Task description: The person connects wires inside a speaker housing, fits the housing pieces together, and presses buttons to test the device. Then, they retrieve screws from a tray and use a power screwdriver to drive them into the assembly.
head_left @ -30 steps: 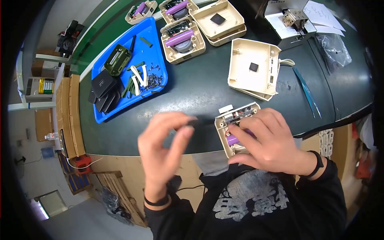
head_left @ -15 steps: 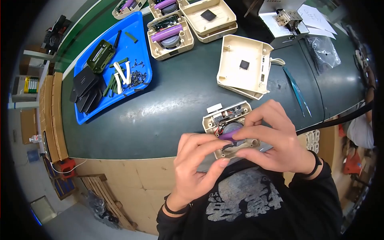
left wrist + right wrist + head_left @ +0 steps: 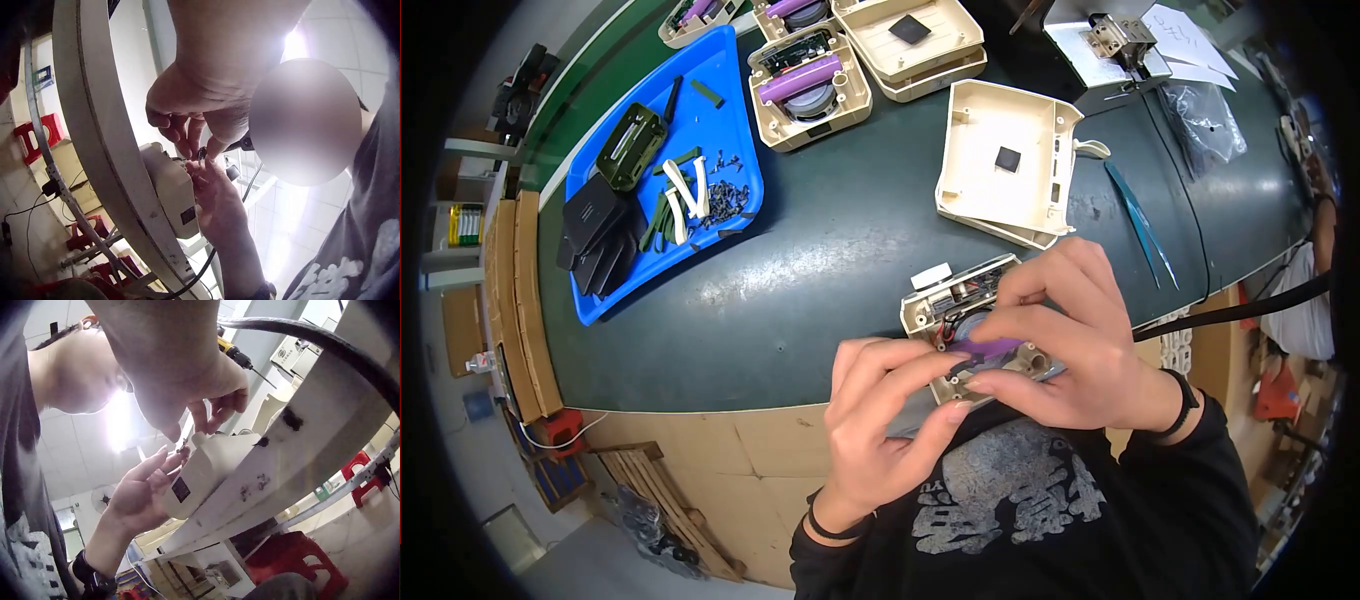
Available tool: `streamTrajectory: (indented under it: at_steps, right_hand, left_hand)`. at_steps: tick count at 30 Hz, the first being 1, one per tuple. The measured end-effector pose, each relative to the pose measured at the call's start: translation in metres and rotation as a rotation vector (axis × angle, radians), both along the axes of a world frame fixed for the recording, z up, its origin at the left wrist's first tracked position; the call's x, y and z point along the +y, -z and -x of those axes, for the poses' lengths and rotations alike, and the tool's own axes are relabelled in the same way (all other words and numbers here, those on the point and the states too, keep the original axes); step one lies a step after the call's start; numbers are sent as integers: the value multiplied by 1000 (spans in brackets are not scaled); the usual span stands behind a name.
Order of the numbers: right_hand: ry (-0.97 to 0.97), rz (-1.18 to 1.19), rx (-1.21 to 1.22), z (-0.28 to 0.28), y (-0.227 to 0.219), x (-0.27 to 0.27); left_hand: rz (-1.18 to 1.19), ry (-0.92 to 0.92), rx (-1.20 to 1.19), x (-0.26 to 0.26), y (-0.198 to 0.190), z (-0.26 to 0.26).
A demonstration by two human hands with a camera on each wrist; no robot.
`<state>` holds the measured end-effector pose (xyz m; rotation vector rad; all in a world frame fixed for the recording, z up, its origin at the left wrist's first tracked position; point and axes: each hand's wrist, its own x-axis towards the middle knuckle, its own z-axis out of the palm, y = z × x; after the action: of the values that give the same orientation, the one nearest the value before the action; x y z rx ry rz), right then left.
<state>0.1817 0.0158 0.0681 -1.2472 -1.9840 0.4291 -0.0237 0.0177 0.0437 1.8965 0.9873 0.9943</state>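
A beige housing (image 3: 915, 318) with a purple cell (image 3: 998, 347), a round grey part and wires inside lies tilted at the table's near edge. The left hand (image 3: 882, 420) pinches a small black piece (image 3: 966, 367) between thumb and fingertips over the housing's near side. Curled over the right part of the housing, the right hand (image 3: 1085, 350) grips it, thumb by the near wall and index finger by the cell. In the left wrist view the dark piece (image 3: 202, 152) shows between the fingertips; the right wrist view shows the housing's underside (image 3: 203, 472). Fingers hide part of the cell.
A blue tray (image 3: 745, 190) at the left holds black covers, straps and screws. Similar filled housings (image 3: 856, 112) stand at the back. Beige shells (image 3: 970, 195), teal tweezers (image 3: 1138, 222) and a metal device (image 3: 1090, 55) lie beyond the hands.
The left hand has come right from above the table to the housing, bringing the dark piece. The right hand has shifted slightly, baring more of the housing's inside. The head view has moved.
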Motion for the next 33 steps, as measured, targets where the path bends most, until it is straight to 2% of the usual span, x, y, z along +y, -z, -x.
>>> streamTrajectory:
  at_steps: [7,18,23,28,33]
  right_hand:
    - [-53,-44,7,0,6,1]
    - [24,-17,-54,4,0,2]
    - [-2,-39,-34,4,2,1]
    - [36,-9,-32,4,0,1]
    - [98,-41,-165,9,6,1]
  left_hand:
    - [-53,-21,64,2,-2,-1]
    - [-109,-56,102,1,-2,-3]
    - [-127,-57,114,0,-3,-3]
    - [-268,-184,272,0,2,0]
    - [-348,-228,316,-5,11,8]
